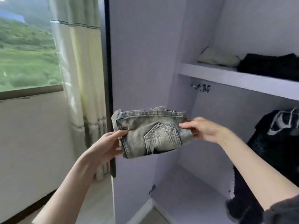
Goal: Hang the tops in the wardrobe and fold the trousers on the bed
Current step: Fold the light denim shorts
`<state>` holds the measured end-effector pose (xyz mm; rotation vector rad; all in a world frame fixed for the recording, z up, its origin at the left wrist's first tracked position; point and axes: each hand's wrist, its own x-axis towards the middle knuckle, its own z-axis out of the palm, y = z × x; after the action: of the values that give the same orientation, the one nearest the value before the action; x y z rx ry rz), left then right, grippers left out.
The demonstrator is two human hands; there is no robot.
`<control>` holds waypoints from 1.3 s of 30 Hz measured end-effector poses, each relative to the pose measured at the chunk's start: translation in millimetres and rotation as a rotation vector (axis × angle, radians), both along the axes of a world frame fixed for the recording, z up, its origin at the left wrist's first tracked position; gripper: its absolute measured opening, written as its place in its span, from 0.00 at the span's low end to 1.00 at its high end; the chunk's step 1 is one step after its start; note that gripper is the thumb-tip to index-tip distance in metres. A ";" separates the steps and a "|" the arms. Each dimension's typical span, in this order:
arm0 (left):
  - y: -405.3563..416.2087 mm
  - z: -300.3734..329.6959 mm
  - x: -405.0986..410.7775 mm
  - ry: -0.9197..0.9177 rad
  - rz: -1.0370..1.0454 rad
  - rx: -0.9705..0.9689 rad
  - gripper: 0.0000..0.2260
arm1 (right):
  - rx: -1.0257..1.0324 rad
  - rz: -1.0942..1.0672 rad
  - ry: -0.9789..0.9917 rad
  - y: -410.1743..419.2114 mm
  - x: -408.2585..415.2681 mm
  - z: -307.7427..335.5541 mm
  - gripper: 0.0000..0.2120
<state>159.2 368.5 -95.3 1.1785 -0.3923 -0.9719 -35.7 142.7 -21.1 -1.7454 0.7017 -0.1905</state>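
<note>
A folded pair of faded grey-blue jeans (152, 131), back pocket facing me, is held up in the air in front of the open wardrobe (142, 62). My left hand (110, 146) grips its left edge, thumb on top. My right hand (203, 128) pinches its right edge. A black top with a white print (275, 143) hangs on the right inside the wardrobe, below the shelf (234, 78).
On the shelf lie a folded pale cloth (218, 58) and a folded black garment (268, 65). A metal rail bracket (201, 88) sits under the shelf. A curtain (80, 70) and a window (27, 50) are at the left. The wardrobe's lower left space stands open.
</note>
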 end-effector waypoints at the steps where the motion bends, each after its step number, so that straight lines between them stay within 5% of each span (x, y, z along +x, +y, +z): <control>1: -22.7 8.6 1.7 -0.020 -0.042 -0.007 0.07 | -0.013 -0.051 -0.009 -11.8 -10.2 8.3 0.06; 12: -218.4 107.9 5.2 -0.223 -0.381 -0.084 0.08 | -0.109 -0.492 -0.170 -84.5 -75.3 81.6 0.07; 22: -370.6 217.9 30.8 -0.408 -0.323 -0.099 0.10 | -0.212 -0.559 -0.253 -212.7 -50.4 172.3 0.07; 30: -480.3 294.3 58.0 -0.577 -0.183 0.080 0.06 | -0.337 -0.499 -0.053 -330.6 -3.0 228.5 0.04; 36: -532.0 261.3 61.2 -0.698 -0.085 0.192 0.11 | -0.654 -0.573 0.242 -378.7 29.2 212.6 0.10; 39: -546.1 253.4 68.2 -1.148 0.053 0.333 0.16 | -0.974 -0.632 0.297 -386.1 34.9 213.1 0.09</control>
<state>227.4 -177.6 158.1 1.9824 -1.1184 -0.2134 -0.8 -243.4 192.0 -2.4255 1.5472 -0.8255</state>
